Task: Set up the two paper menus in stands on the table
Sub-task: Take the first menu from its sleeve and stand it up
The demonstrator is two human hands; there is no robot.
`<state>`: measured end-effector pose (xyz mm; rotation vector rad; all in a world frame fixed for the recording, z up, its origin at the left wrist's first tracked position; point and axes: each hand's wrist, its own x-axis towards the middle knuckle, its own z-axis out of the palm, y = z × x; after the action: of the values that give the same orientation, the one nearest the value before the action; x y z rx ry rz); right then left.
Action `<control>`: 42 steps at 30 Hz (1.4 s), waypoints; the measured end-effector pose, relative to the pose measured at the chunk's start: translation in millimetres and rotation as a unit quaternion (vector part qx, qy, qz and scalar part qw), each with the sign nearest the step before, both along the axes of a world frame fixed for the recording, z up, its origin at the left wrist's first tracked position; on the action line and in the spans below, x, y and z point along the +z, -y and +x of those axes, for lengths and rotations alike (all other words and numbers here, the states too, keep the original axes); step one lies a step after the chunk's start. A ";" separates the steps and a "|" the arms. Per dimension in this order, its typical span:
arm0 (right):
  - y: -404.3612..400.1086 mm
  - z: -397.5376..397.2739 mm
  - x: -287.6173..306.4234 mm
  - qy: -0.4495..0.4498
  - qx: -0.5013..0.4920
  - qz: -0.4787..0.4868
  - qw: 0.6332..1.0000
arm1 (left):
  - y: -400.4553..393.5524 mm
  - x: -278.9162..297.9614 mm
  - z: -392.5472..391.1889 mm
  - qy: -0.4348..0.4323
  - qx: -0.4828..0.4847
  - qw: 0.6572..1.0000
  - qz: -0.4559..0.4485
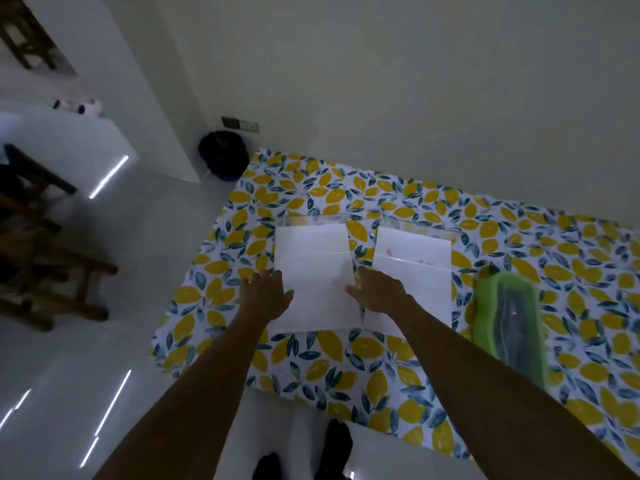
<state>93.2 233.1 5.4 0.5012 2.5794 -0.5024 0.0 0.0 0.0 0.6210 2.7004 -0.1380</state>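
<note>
A: Step? Start of it. Left white paper menu sheet [317,275] and right white paper menu sheet [412,275] lie flat, side by side, mid-table [346,368].

B: Hands?

A: Left hand [268,289], right hand [377,289] spread open, flanking the left sheet's edges, gripping nothing.

B: Orientation?

A: Long axes run away from the person. Clear stands at the far ends (hard to make out). Next: pinch, lift, slide in.

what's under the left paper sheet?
The far part of the left paper sheet lies over a clear stand, whose top edge shows beyond it. Nearer, presumably the lemon-print tablecloth, but the sheet covers that.
</note>
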 end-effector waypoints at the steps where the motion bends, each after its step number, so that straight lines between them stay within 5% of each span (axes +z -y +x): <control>1: -0.2 -0.2 -3.9 0.004 0.006 0.003 1.000 | 1.1 -2.6 1.3 0.013 0.009 1.000 -0.014; 17: 13.3 25.6 -47.9 -0.006 0.028 0.050 0.998 | -2.1 -44.3 32.9 0.104 0.073 0.991 0.052; 30: 58.3 62.0 -64.1 -0.076 -0.141 -0.106 0.981 | 11.0 -57.6 62.5 0.081 0.100 0.978 0.162; 36: 73.6 67.1 -52.6 -0.108 -0.278 -0.188 0.936 | 29.8 -55.4 53.3 0.120 0.204 0.928 0.289; 42: 98.5 91.8 -38.5 -0.174 -0.308 -0.185 0.917 | 69.0 -37.1 55.5 0.076 0.183 0.906 0.373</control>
<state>185.0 134.6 -33.0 1.1790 2.5055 -1.3710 55.5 -69.0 -37.1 0.2753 2.5974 1.0340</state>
